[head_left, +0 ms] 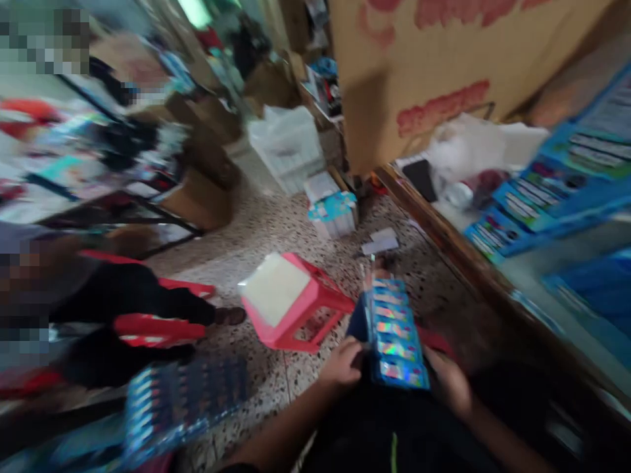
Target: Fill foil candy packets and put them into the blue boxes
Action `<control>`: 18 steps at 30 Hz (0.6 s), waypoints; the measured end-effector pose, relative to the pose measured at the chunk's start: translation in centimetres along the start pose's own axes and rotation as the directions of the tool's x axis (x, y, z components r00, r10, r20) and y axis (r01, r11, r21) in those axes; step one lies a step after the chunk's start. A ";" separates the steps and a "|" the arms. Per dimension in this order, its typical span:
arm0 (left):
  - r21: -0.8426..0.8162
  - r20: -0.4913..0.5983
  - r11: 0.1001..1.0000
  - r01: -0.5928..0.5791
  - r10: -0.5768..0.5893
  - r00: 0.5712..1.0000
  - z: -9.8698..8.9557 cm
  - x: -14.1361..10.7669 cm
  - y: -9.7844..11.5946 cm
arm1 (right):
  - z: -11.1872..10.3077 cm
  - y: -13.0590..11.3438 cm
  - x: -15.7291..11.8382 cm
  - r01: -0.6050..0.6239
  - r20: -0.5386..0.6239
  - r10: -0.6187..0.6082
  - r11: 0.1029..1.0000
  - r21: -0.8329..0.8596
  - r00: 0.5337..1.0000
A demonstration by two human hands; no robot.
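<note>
So the person is sitting low with a blue card of small packets (397,335), the kind with shiny rainbow foil strips running down it, held over their lap between both hands. The left hand (342,363) is curled around the near left edge of the card, fingers closed on it, and the right hand (447,381) cups the right edge from the side, also gripping as far as I can make out. The whole frame is smeared with motion, so exactly where the fingertips sit is a bit of a guess. Looks to me like the handling step is mid-way: the card is off any surface, tilted away from the body, being held or sorted rather than set down. Whatever comes after calls for keeping both edges pinched so the floppy card doesn't bend or drop its packets. Just beyond the card lies a tipped-over pink plastic stool (290,302) on the speckled floor (276,230). A similar blue packet card (182,404) lies at lower left, well apart from the hands. To the right runs a wooden-edged bench (444,230) with more blue packaging (552,190) and a big cardboard box (444,66) above it. Another person in dark trousers (123,295) sits at left by red stools.
</note>
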State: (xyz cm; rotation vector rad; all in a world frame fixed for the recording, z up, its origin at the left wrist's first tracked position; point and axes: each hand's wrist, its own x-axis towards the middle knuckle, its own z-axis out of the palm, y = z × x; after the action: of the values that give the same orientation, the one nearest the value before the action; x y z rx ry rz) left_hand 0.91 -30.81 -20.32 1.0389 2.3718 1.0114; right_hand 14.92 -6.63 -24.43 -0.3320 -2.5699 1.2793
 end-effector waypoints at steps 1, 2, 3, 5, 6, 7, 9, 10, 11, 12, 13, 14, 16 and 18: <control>-0.005 0.018 1.000 -0.025 0.025 1.000 -0.2 0.2 -0.1 | -0.2 0.0 -0.6 0.064 0.021 -0.064 0.998 0.018 0.998; 0.006 0.023 1.000 -0.025 0.025 0.999 -0.3 0.3 -0.2 | -0.4 -0.1 -0.8 0.111 0.032 -0.111 0.994 0.014 0.993; 0.020 0.022 0.999 -0.030 0.030 0.999 -0.3 0.3 -0.2 | -0.7 -0.3 -0.8 0.151 0.037 -0.151 0.989 0.004 0.988; 0.052 0.005 0.997 -0.050 0.050 0.999 -0.3 0.2 -0.2 | -1.2 -0.8 -0.4 0.197 0.049 -0.196 0.980 -0.019 0.979; 0.062 0.000 0.996 -0.070 0.070 0.998 -0.4 0.0 0.0 | -1.5 -1.0 -0.3 0.206 0.057 -0.204 0.978 -0.031 0.977; 0.066 0.000 0.994 -0.093 0.093 0.996 -0.5 -0.1 0.2 | -1.8 -1.3 -0.2 0.209 0.066 -0.206 0.977 -0.039 0.976; 0.059 0.010 0.989 -0.134 0.133 0.991 -0.9 -0.3 0.8 | -2.4 -1.7 -0.3 0.207 0.085 -0.202 0.977 -0.056 0.976; 0.052 0.017 0.988 -0.145 0.144 0.989 -1.1 -0.4 1.1 | -2.6 -1.8 -0.5 0.205 0.095 -0.199 0.976 -0.066 0.975; 0.044 0.023 0.987 -0.154 0.153 0.988 -1.3 -0.4 1.4 | -2.9 -2.0 -0.7 0.206 0.107 -0.198 0.976 -0.075 0.974; 0.038 0.026 0.986 -0.163 0.162 0.986 -1.5 -0.3 1.7 | -3.2 -2.1 -0.8 0.209 0.120 -0.199 0.974 -0.085 0.973; 0.031 0.026 0.985 -0.170 0.169 0.985 -1.7 -0.2 1.9 | -3.5 -2.4 -0.9 0.215 0.138 -0.201 0.972 -0.092 0.970; 0.025 0.028 0.984 -0.174 0.173 0.984 -1.8 -0.2 2.2 | -3.8 -2.6 -1.0 0.220 0.159 -0.204 0.971 -0.093 0.966; 0.009 0.029 0.985 -0.175 0.174 0.984 -1.9 0.0 2.5 | -4.5 -3.3 -1.0 0.217 0.204 -0.198 0.973 -0.078 0.959; -0.012 0.027 0.988 -0.157 0.157 0.987 -1.9 0.0 2.7 | -5.2 -4.0 -1.0 0.179 0.242 -0.161 0.982 -0.055 0.957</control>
State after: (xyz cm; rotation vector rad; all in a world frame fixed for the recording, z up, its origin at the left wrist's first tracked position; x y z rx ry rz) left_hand 1.11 -30.44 -17.04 1.2445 2.2898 1.0537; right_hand 17.16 -5.38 -18.33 0.0328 -2.7782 1.2264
